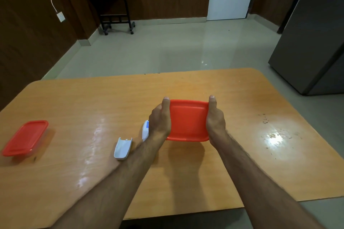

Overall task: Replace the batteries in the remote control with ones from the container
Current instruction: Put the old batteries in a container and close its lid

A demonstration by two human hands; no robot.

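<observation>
Both my hands hold a container with a red lid (pixel 188 120) above the middle of the wooden table (pixel 93 102). My left hand (pixel 159 120) grips its left side and my right hand (pixel 215 120) grips its right side, thumbs along the far edge. The lid faces me and hides what is inside. A white remote control (pixel 145 130) lies on the table just left of my left wrist, mostly hidden by it. Its white battery cover (pixel 122 148) lies loose, inner side up, a little further left.
A second red-lidded container (pixel 25 137) sits near the table's left edge. Crumbs and glare mark the table's right part (pixel 273 135). Beyond the table are a tiled floor, a dark fridge (pixel 316 33) at right and a small black stand (pixel 113 7) by the wall.
</observation>
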